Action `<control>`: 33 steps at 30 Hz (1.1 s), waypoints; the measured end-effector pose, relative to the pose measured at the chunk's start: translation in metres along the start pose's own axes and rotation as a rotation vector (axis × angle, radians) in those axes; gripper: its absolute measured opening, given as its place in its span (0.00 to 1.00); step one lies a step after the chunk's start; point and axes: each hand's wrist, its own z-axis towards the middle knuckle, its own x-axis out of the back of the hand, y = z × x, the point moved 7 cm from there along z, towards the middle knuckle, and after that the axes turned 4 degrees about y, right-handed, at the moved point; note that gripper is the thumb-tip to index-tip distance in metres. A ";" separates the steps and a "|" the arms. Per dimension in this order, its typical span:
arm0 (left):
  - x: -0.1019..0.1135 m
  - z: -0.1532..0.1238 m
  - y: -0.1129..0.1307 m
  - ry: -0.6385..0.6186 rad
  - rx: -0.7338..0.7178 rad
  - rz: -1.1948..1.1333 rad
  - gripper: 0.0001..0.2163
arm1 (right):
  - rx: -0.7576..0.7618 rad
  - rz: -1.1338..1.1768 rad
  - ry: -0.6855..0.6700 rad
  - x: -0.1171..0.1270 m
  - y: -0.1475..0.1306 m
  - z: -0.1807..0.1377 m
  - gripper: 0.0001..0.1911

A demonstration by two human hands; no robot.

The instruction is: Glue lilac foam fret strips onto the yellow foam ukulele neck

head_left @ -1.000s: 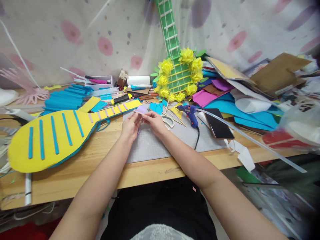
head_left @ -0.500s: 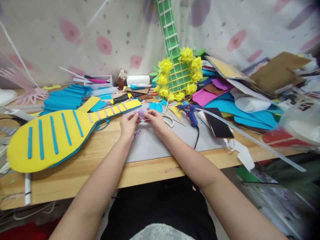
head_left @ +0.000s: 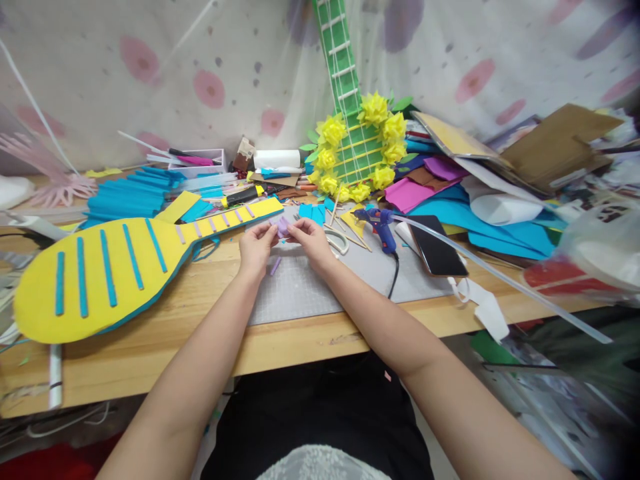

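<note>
Standing close by, I see both bare hands meeting over the grey cutting mat (head_left: 310, 293). Purple piece (head_left: 283, 227) sits between the fingertips, lifted off the mat. Left hand (head_left: 256, 247): thumb and fingers pinching its left side, rest curled in. Right hand (head_left: 311, 241): same pinch, right side. Probably gripped from both ends so the small, thin-looking piece can be controlled and its middle seen. Whether it's folded or just bent, can't tell at this size.

Small purple strip (head_left: 275, 266) lies on the mat, just below the left hand, apart from the fingers. Scissors (head_left: 339, 241) rest right beside the right hand, handle loops toward it, likely for easy pick-up. Glue gun (head_left: 383, 230) farther right of that hand, a long clear glue stick (head_left: 500, 283) running out its back past the phone (head_left: 437, 247); set there, I'd guess, to be reachable yet clear of the forearms.

Yellow guitar shape (head_left: 93, 280) lies left of the left hand, face up, neck pointing toward the fingers, its blue and purple bars on view. Green guitar shape (head_left: 357, 153) with yellow flowers stands beyond the right hand, propped upright, presumably to save table space.
</note>
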 end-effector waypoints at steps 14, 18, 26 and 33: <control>-0.002 0.003 -0.001 -0.049 -0.098 0.027 0.06 | -0.018 0.017 0.055 0.005 0.007 0.005 0.19; 0.000 0.006 -0.004 -0.037 -0.105 0.018 0.06 | 0.023 -0.058 0.025 0.004 0.005 0.005 0.19; -0.004 0.003 -0.005 -0.045 -0.052 -0.027 0.05 | 0.169 -0.257 0.057 0.001 0.003 0.004 0.24; -0.011 -0.003 -0.006 -0.120 0.017 -0.097 0.10 | 0.002 -0.021 0.072 0.005 0.014 0.011 0.33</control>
